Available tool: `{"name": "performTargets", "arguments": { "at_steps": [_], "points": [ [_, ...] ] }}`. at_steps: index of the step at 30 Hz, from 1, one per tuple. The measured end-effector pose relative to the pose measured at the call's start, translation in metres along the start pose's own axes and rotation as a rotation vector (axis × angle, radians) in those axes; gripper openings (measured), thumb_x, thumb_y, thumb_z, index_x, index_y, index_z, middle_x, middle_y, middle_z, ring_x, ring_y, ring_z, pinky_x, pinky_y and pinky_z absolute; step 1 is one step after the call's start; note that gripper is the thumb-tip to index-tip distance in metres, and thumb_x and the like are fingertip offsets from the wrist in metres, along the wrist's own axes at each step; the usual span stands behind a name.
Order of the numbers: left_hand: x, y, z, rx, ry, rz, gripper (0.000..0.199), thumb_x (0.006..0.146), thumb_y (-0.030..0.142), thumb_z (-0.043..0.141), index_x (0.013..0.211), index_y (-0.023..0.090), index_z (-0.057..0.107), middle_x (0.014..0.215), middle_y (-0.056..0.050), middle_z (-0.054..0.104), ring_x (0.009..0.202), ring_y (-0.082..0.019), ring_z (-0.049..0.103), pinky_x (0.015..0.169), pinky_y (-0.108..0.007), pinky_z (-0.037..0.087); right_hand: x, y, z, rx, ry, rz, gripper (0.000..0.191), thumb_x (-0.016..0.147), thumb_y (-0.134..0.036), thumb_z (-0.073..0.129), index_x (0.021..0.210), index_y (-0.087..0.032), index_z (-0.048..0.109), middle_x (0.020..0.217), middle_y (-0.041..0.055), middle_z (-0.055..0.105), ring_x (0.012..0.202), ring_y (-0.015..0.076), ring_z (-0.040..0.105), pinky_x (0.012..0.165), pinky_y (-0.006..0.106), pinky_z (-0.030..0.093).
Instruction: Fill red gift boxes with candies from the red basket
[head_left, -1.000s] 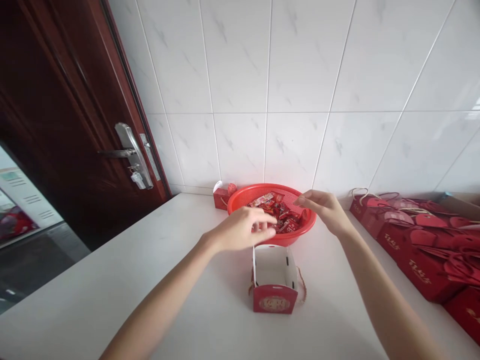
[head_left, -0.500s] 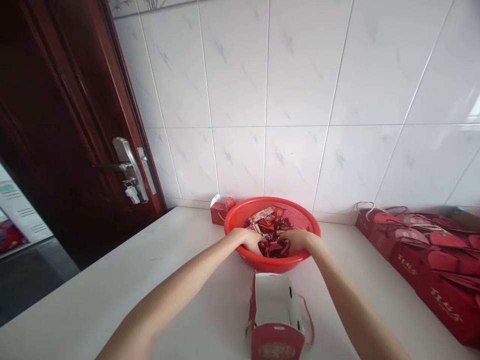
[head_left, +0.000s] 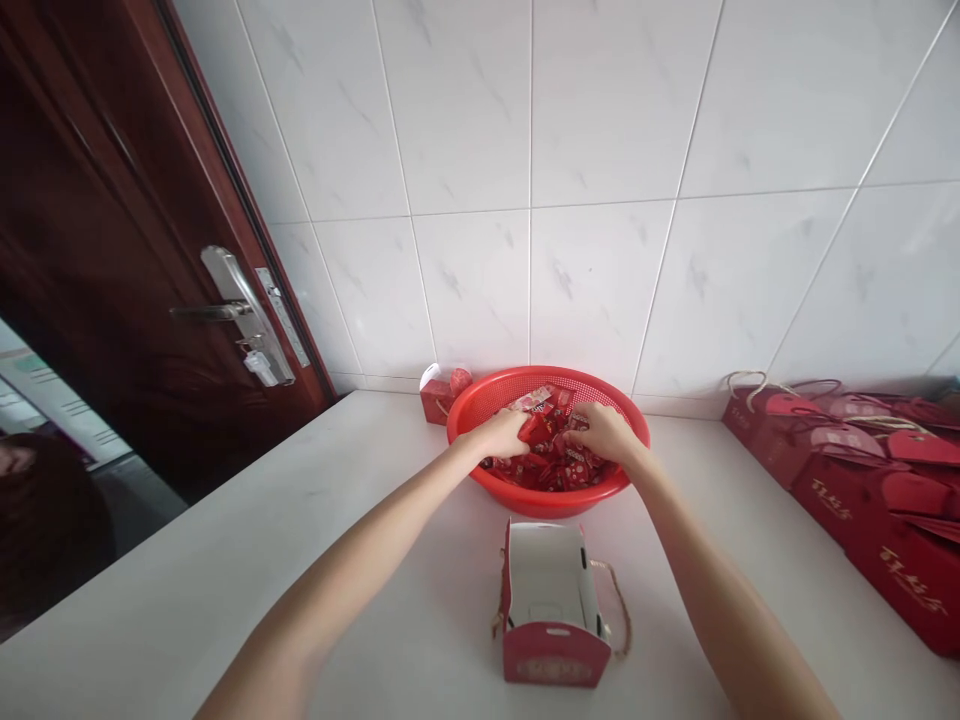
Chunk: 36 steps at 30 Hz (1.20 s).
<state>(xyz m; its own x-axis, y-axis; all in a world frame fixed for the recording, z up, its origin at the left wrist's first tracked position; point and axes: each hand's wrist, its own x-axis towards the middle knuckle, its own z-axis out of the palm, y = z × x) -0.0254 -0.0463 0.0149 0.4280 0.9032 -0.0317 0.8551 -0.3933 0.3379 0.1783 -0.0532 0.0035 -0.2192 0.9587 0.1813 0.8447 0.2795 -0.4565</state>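
Note:
A red plastic basket (head_left: 487,490) with mesh sides holds a heap of red-wrapped candies (head_left: 559,470). Inside its left part, my left hand (head_left: 504,433) has its fingers closed around a bright red wrapped candy. My right hand (head_left: 606,432) is in the right part, thumb and fingers pinched on a red candy with pale print. Both hands are partly among the wrappers, so some fingertips are hidden. In front of the basket stands an open red gift box (head_left: 556,655), white inside, with twine handles hanging at its sides.
Several red gift boxes (head_left: 832,500) with gold lettering stand in rows at the right. A small red box (head_left: 437,402) sits behind the basket at the left. The white tabletop (head_left: 360,560) meets a tiled wall. A brown door (head_left: 135,200) and part of a person (head_left: 52,530) are at the left.
Both hands have risen from deep in the candies to nearer the top of the heap, each now with a wrapper in its fingers. The view has tilted slightly, and a person has appeared at far left.

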Motion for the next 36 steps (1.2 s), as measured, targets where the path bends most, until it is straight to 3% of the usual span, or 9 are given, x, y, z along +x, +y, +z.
{"name": "performTargets", "arguments": {
  "at_steps": [5, 10, 13, 19, 22, 28, 31, 34, 36],
  "points": [
    [-0.0008, -0.0017, -0.0014, -0.142, 0.065, 0.065, 0.045, 0.077, 0.028, 0.067, 0.119, 0.017, 0.058, 0.096, -0.003, 0.069, 0.086, -0.022, 0.065, 0.071, -0.028, 0.047, -0.0016, 0.0012, -0.0015, 0.175, 0.094, -0.014, 0.014, 0.078, -0.027, 0.065, 0.090, -0.020, 0.067, 0.081, 0.0020, 0.070, 0.073, 0.0188, 0.062, 0.064, 0.027, 0.041],
    [-0.0020, -0.0033, -0.0009, -0.202, 0.090, 0.106, 0.025, 0.076, 0.035, 0.070, 0.090, 0.017, 0.059, 0.077, 0.002, 0.059, 0.074, -0.018, 0.058, 0.066, -0.027, 0.043, -0.0042, -0.0005, -0.0047, 0.315, 0.116, -0.065, 0.016, 0.076, -0.035, 0.067, 0.083, -0.020, 0.066, 0.072, 0.0002, 0.067, 0.067, 0.0178, 0.059, 0.062, 0.028, 0.043],
    [-0.0013, -0.0041, 0.0000, -0.204, 0.103, 0.103, 0.026, 0.072, 0.035, 0.075, 0.075, 0.019, 0.054, 0.067, 0.005, 0.052, 0.064, -0.015, 0.053, 0.061, -0.026, 0.040, -0.0042, 0.0013, -0.0035, 0.373, 0.115, -0.081, 0.018, 0.077, -0.037, 0.064, 0.075, -0.020, 0.062, 0.068, -0.0004, 0.064, 0.063, 0.0166, 0.057, 0.059, 0.028, 0.041],
    [-0.0012, -0.0054, 0.0012, -0.157, 0.158, 0.049, 0.018, 0.074, 0.029, 0.074, 0.076, 0.017, 0.060, 0.063, 0.004, 0.055, 0.060, -0.016, 0.054, 0.056, -0.025, 0.038, -0.0030, 0.0070, 0.0004, 0.446, 0.092, -0.106, 0.021, 0.078, -0.040, 0.062, 0.072, -0.020, 0.060, 0.064, -0.0007, 0.061, 0.060, 0.0157, 0.055, 0.056, 0.028, 0.041],
    [-0.0032, -0.0039, 0.0004, -0.126, 0.157, 0.045, 0.013, 0.077, 0.018, 0.067, 0.090, 0.016, 0.070, 0.074, 0.000, 0.067, 0.065, -0.017, 0.061, 0.058, -0.025, 0.043, -0.0034, 0.0082, 0.0012, 0.473, 0.082, -0.107, 0.026, 0.079, -0.044, 0.061, 0.067, -0.021, 0.056, 0.061, -0.0010, 0.058, 0.058, 0.0152, 0.053, 0.054, 0.027, 0.041],
    [-0.0054, -0.0019, -0.0015, 0.012, 0.136, 0.003, 0.050, 0.076, 0.002, 0.057, 0.118, 0.026, 0.073, 0.122, -0.004, 0.071, 0.099, -0.021, 0.069, 0.081, -0.026, 0.052, -0.0054, 0.0077, 0.0009, 0.522, 0.053, -0.084, 0.026, 0.080, -0.044, 0.059, 0.069, -0.021, 0.056, 0.060, -0.0006, 0.058, 0.055, 0.0155, 0.055, 0.051, 0.027, 0.042],
    [-0.0064, -0.0038, -0.0004, 0.123, 0.122, -0.079, 0.052, 0.072, 0.000, 0.060, 0.116, 0.024, 0.074, 0.127, -0.011, 0.067, 0.125, -0.032, 0.057, 0.102, -0.038, 0.046, -0.0061, 0.0073, 0.0005, 0.540, 0.045, -0.075, 0.027, 0.080, -0.046, 0.060, 0.070, -0.021, 0.056, 0.059, -0.0008, 0.058, 0.052, 0.0149, 0.055, 0.049, 0.027, 0.043],
    [-0.0073, -0.0052, 0.0010, 0.191, 0.074, -0.124, 0.056, 0.066, 0.002, 0.066, 0.117, 0.023, 0.073, 0.127, -0.014, 0.066, 0.128, -0.039, 0.053, 0.105, -0.049, 0.043, -0.0062, 0.0070, 0.0004, 0.548, 0.044, -0.076, 0.027, 0.079, -0.046, 0.061, 0.069, -0.021, 0.054, 0.059, -0.0013, 0.058, 0.051, 0.0146, 0.055, 0.049, 0.027, 0.043],
    [-0.0072, -0.0043, 0.0014, 0.196, 0.023, -0.071, 0.058, 0.064, 0.007, 0.071, 0.118, 0.026, 0.073, 0.128, -0.012, 0.065, 0.125, -0.038, 0.055, 0.104, -0.047, 0.044, -0.0059, 0.0069, 0.0005, 0.546, 0.044, -0.076, 0.026, 0.078, -0.044, 0.061, 0.068, -0.021, 0.053, 0.058, -0.0019, 0.056, 0.049, 0.0146, 0.054, 0.048, 0.027, 0.042]
  ]
}}
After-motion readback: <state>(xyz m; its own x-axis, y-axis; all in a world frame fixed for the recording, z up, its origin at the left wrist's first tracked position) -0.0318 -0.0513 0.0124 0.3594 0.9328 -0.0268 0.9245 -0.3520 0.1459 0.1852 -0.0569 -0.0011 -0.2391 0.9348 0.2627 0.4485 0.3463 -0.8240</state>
